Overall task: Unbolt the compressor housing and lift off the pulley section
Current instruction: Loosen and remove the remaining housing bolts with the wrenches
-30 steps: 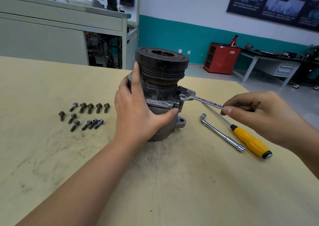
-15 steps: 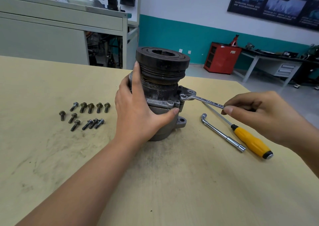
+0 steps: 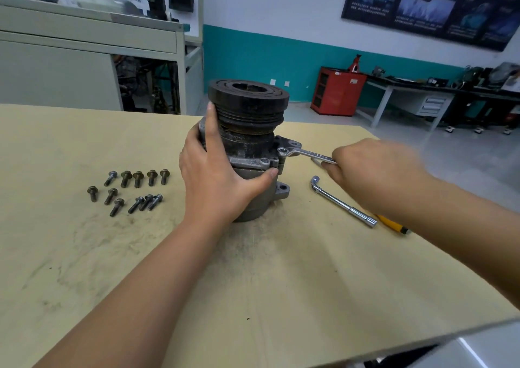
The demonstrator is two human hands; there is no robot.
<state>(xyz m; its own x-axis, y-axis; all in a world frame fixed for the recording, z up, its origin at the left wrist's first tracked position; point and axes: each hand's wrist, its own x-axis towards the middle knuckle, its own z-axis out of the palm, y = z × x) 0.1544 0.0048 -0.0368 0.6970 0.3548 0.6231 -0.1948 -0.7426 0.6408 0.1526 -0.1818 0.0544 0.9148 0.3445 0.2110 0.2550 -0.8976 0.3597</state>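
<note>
Compressor (image 3: 250,170) steadied by the left hand (image 3: 216,182); wrench (image 3: 306,153), at its 3 o'clock, gripped in right-hand fingers (image 3: 327,166), may slip off the bolt if cocked.

The left hand (image 3: 216,182) covers the near left side of the compressor (image 3: 250,153), so the housing seam there and any bolts under the palm cannot be seen. The far side of the compressor faces away from the camera. To the right of the compressor, the right hand (image 3: 374,170) is motion-blurred and hides the handle end of the wrench (image 3: 306,153); the markings on its shank are too small to read. The right forearm hides most of the yellow-handled screwdriver (image 3: 392,224), leaving only the butt end showing. Both forearms are cut off by the picture's edges. Behind the compressor, the wall poster (image 3: 433,4) is cropped at the top and its text is illegible.
</note>
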